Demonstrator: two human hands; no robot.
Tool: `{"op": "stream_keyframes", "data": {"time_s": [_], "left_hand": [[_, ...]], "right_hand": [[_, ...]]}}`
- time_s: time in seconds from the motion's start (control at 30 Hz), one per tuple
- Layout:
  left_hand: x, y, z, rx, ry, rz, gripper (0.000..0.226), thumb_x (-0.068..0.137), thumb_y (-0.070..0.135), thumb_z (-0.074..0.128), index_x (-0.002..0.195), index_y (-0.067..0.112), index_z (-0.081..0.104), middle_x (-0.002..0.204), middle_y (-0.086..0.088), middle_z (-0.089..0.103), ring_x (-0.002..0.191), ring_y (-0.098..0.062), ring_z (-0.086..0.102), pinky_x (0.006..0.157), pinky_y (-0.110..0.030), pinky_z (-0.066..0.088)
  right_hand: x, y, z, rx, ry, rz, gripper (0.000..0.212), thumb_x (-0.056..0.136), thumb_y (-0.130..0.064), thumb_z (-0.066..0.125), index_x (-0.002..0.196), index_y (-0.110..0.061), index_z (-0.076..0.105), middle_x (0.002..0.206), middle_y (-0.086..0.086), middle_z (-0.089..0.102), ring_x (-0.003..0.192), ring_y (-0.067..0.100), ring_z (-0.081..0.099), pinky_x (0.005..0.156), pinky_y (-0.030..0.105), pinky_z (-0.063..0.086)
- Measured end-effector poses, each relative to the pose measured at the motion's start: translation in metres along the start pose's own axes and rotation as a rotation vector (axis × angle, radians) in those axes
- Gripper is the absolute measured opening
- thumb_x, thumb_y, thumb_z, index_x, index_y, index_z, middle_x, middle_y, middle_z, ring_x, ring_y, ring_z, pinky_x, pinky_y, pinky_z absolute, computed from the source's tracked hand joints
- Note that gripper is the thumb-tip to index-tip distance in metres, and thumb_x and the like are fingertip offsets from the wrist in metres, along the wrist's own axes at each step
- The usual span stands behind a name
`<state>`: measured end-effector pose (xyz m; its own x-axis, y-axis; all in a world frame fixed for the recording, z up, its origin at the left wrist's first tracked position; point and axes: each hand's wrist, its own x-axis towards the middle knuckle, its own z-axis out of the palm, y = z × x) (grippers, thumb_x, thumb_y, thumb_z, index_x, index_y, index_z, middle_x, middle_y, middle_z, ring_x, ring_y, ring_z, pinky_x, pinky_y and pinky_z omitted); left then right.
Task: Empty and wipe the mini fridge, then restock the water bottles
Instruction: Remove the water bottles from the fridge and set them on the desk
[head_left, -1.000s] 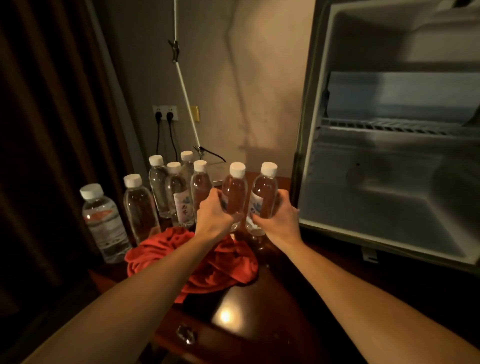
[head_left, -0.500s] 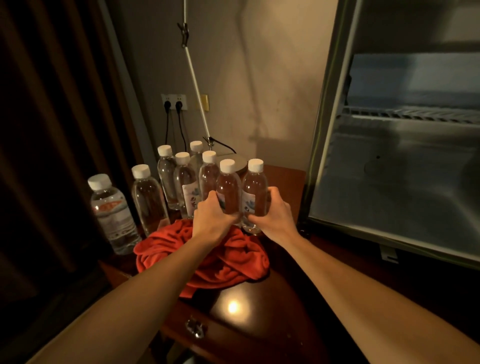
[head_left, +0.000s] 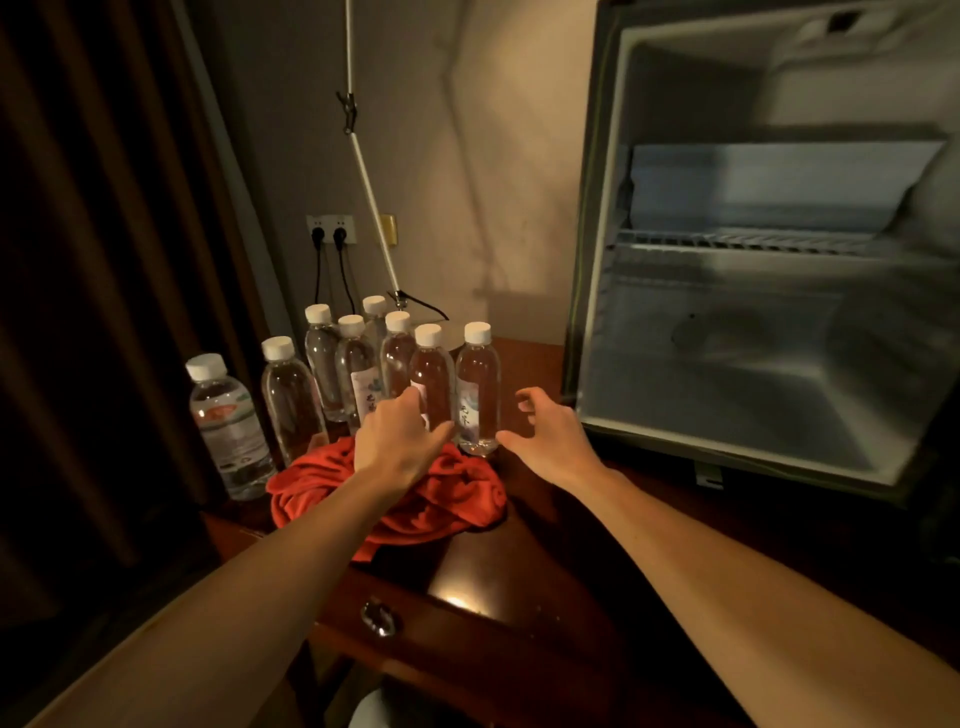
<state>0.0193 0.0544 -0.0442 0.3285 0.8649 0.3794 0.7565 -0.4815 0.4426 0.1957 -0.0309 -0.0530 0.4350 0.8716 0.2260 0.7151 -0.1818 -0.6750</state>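
While upright, bottles (head_left: 478, 387) stand vertical.

Set down on the desk (head_left: 524, 525): the two front bottles, held up a second ago, the left bottle (head_left: 432, 382) and right bottle (head_left: 478, 387) side by side behind the red cloth (head_left: 447, 499). Right hand (head_left: 545, 434) released, fingers loosely spread just beside its bottle. Left hand (head_left: 397, 439) loosened, fingertips at its bottle.
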Motion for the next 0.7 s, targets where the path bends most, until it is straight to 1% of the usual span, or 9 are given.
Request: {"op": "stream_keyframes", "data": {"time_s": [0.07, 0.13, 0.2, 0.3, 0.4, 0.43, 0.5, 0.57, 0.7], "left_hand": [[-0.009, 0.015, -0.004, 0.013, -0.017, 0.055, 0.034, 0.079, 0.054, 0.069, 0.089, 0.024, 0.055, 0.084, 0.002, 0.066, 0.08, -0.023, 0.066, 0.072, -0.042, 0.057], [-0.019, 0.035, -0.006, 0.006, -0.055, 0.127, 0.03, 0.082, 0.049, 0.069, 0.092, 0.023, 0.058, 0.089, 0.0, 0.068, 0.085, -0.024, 0.066, 0.074, -0.042, 0.057], [-0.032, 0.057, -0.006, 0.016, -0.083, 0.224, 0.033, 0.084, 0.048, 0.067, 0.097, 0.02, 0.059, 0.095, -0.001, 0.068, 0.091, -0.026, 0.065, 0.076, -0.041, 0.055], [-0.052, 0.093, -0.006, 0.089, -0.113, 0.38, 0.043, 0.086, 0.051, 0.062, 0.112, 0.017, 0.059, 0.113, -0.003, 0.065, 0.109, -0.027, 0.06, 0.085, -0.041, 0.052], [-0.067, 0.125, -0.003, 0.148, -0.114, 0.562, 0.041, 0.085, 0.053, 0.058, 0.106, 0.017, 0.059, 0.114, -0.001, 0.063, 0.112, -0.025, 0.058, 0.086, -0.039, 0.049], [-0.071, 0.134, -0.001, 0.161, -0.101, 0.617, 0.041, 0.085, 0.053, 0.057, 0.106, 0.018, 0.058, 0.115, 0.0, 0.062, 0.113, -0.024, 0.057, 0.089, -0.038, 0.047], [-0.078, 0.15, 0.005, 0.168, -0.08, 0.687, 0.05, 0.086, 0.057, 0.055, 0.119, 0.018, 0.058, 0.126, 0.001, 0.059, 0.122, -0.021, 0.053, 0.101, -0.035, 0.042], [-0.085, 0.164, 0.012, 0.172, -0.062, 0.721, 0.061, 0.087, 0.06, 0.053, 0.132, 0.018, 0.052, 0.139, 0.001, 0.052, 0.132, -0.019, 0.045, 0.11, -0.034, 0.033], [-0.095, 0.193, 0.023, 0.174, -0.083, 0.762, 0.077, 0.09, 0.066, 0.046, 0.149, 0.018, 0.036, 0.158, -0.002, 0.032, 0.146, -0.019, 0.027, 0.119, -0.037, 0.019]], "right_hand": [[-0.015, 0.001, -0.018, -0.047, 0.019, -0.011, 0.064, 0.084, -0.037, 0.074, 0.139, -0.021, 0.045, 0.137, 0.002, 0.056, 0.124, 0.02, 0.054, 0.101, 0.037, 0.047], [-0.031, 0.004, -0.039, -0.098, 0.055, -0.014, 0.063, 0.085, -0.038, 0.072, 0.139, -0.022, 0.045, 0.136, 0.002, 0.057, 0.123, 0.022, 0.055, 0.098, 0.037, 0.048], [-0.049, 0.007, -0.062, -0.175, 0.091, -0.015, 0.062, 0.087, -0.04, 0.069, 0.14, -0.022, 0.044, 0.136, 0.003, 0.057, 0.124, 0.024, 0.054, 0.097, 0.038, 0.049], [-0.078, 0.017, -0.096, -0.309, 0.109, 0.011, 0.064, 0.09, -0.041, 0.065, 0.145, -0.023, 0.039, 0.141, 0.002, 0.053, 0.127, 0.025, 0.051, 0.097, 0.042, 0.048], [-0.105, 0.028, -0.126, -0.418, 0.146, 0.058, 0.067, 0.091, -0.044, 0.063, 0.148, -0.024, 0.035, 0.146, 0.001, 0.048, 0.131, 0.025, 0.047, 0.1, 0.042, 0.046], [-0.114, 0.032, -0.134, -0.443, 0.158, 0.075, 0.068, 0.091, -0.045, 0.062, 0.149, -0.024, 0.033, 0.148, 0.0, 0.046, 0.133, 0.024, 0.045, 0.102, 0.043, 0.044], [-0.129, 0.038, -0.15, -0.482, 0.176, 0.11, 0.071, 0.092, -0.047, 0.061, 0.151, -0.023, 0.031, 0.151, -0.001, 0.041, 0.137, 0.023, 0.041, 0.105, 0.042, 0.04], [-0.142, 0.044, -0.163, -0.523, 0.191, 0.134, 0.072, 0.092, -0.048, 0.059, 0.152, -0.022, 0.029, 0.153, -0.002, 0.038, 0.139, 0.022, 0.038, 0.107, 0.041, 0.037], [-0.164, 0.056, -0.188, -0.581, 0.228, 0.172, 0.073, 0.093, -0.053, 0.056, 0.152, -0.021, 0.029, 0.155, -0.001, 0.035, 0.142, 0.021, 0.032, 0.11, 0.038, 0.033]]}}
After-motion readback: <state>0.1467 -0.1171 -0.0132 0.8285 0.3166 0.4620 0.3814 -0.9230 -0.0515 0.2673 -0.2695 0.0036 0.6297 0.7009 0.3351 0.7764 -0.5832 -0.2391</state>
